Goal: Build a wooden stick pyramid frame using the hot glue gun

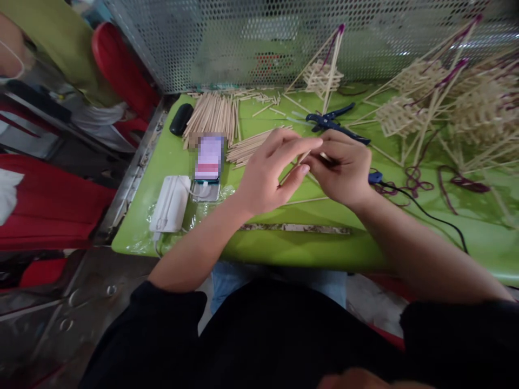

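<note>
My left hand (267, 170) and my right hand (344, 167) meet above the middle of the green table. Between them is a thin wooden stick (303, 156), pinched by the left fingers and thumb. The right fingers are curled closed around its other end, which they partly hide. Just beyond my hands lies a dark blue cutter (330, 121) with its handles apart. A loose bundle of wooden sticks (251, 147) lies beside my left hand, with a larger pile of sticks (214, 116) behind it.
Stick frames (322, 78) with purple-tied tips stand at the back and right, near purple cord (462, 181). A phone (208, 159), white power bank (170, 202) and black case (181, 120) lie left. A flat strip (295, 228) lies in front; perforated metal (243, 54) rises behind. Someone's sleeve (60, 48) shows far left.
</note>
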`<state>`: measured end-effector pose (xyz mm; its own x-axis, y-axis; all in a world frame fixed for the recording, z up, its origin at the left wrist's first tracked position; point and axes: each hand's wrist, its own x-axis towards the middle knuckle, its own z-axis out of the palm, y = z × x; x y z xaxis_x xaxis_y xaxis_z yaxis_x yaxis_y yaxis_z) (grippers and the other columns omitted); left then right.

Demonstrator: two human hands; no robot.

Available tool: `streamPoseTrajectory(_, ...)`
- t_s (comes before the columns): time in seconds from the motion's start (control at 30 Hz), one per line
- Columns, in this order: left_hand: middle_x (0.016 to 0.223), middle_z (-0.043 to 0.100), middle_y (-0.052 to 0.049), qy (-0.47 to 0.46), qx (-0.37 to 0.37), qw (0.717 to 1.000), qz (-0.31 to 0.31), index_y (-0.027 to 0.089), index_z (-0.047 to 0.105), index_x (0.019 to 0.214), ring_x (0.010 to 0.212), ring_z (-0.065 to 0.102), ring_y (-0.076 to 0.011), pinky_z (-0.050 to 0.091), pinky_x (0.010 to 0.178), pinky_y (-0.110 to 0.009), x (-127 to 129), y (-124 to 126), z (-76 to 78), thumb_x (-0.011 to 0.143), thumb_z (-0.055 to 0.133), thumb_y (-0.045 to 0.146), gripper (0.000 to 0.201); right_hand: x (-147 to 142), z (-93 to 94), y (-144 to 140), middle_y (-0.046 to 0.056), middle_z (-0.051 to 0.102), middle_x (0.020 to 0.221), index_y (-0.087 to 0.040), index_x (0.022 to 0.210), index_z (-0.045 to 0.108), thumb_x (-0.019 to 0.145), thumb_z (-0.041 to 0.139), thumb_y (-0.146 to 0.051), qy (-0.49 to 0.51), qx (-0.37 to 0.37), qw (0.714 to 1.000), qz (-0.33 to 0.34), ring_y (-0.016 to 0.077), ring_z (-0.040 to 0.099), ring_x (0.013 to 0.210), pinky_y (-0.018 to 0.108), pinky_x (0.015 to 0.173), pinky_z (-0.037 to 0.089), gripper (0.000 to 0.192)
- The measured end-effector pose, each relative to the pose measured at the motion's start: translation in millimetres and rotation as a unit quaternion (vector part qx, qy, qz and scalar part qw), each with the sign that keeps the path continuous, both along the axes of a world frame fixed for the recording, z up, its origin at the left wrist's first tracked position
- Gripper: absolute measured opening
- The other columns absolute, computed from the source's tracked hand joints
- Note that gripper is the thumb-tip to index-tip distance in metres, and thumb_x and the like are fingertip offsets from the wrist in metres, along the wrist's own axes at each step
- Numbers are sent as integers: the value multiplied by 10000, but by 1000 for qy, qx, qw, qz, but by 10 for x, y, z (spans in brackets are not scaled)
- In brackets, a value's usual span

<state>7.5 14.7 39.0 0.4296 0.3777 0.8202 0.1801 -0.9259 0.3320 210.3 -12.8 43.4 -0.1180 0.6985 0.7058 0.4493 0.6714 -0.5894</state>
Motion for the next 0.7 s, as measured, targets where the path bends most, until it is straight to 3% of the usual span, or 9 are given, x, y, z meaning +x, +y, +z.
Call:
streamPoseTrajectory(0.27, 1369, 681, -130, 10, 8, 1000, -13, 312, 583, 1501, 1246, 720, -277, 676, 1018, -464, -99, 159, -28, 1136, 472, 445, 403, 18, 100, 262, 63, 683, 834, -269, 876, 805, 992, 766, -533, -24, -39, 999, 3, 203, 573, 722, 387, 661, 486, 291)
streamPoseTrajectory(0.4, 1477, 676, -116, 27, 1, 1000, -4, 328, 536, 1559, 1350, 687, -306, 652, 1100, -525, -170, 274, -69, 1139, 453, 490, 458, -7, 58, 334, 55, 668, 825, -264, 940, 815, 998, 766, -542, 1, -28, 999, 22, 191, 547, 699, 385, 648, 474, 288)
streamPoseTrajectory(0.53, 1508, 680, -76, 65, 1, 997, -37, 362, 526, 1570, 1355, 664, -303, 652, 1104, -516, -216, 411, -107, 1115, 513, 518, 481, -33, 17, 359, 49, 614, 790, -257, 860, 776, 1001, 756, -580, -13, -33, 999, 36, 198, 539, 721, 394, 682, 493, 353)
streamPoseTrajectory(0.7, 1548, 648, -101, 48, -25, 998, -22, 351, 540, 1573, 1382, 658, -314, 614, 1145, -536, -205, 333, -75, 1113, 496, 507, 487, -23, 28, 382, 59, 615, 818, -266, 915, 799, 1024, 708, -616, -35, -52, 997, 34, 209, 559, 758, 399, 713, 513, 378)
